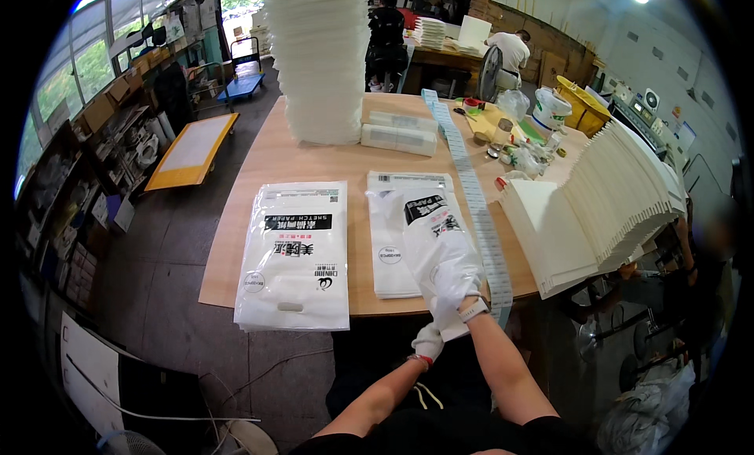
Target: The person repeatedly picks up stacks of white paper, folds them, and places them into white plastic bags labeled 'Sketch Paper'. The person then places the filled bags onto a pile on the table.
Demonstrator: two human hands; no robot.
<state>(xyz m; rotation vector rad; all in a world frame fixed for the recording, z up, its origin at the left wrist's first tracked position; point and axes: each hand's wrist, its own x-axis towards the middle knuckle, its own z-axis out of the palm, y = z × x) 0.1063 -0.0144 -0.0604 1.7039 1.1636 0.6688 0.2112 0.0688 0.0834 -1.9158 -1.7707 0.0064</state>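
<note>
A white printed plastic bag [433, 247] hangs tilted over the table's front edge. My left hand [428, 343], in a white glove, is closed on its lower end. My right hand [469, 291], with a pale watch at the wrist, reaches into the bag or lies under it; the plastic hides its fingers. Beneath the bag lies a pile of similar flat bags [386, 255]. Left of that rests another pile of printed bags [290, 243] with a handle slot, its lower end jutting past the table edge.
A tall stack of white sheets [318, 62] stands at the back, beside clear-wrapped packets [399, 134]. A long label strip [470, 192] runs down the wooden table [236, 196]. Fanned white sheets [597, 219] lie right. Beyond are tape rolls, a fan [489, 68] and a person [512, 50].
</note>
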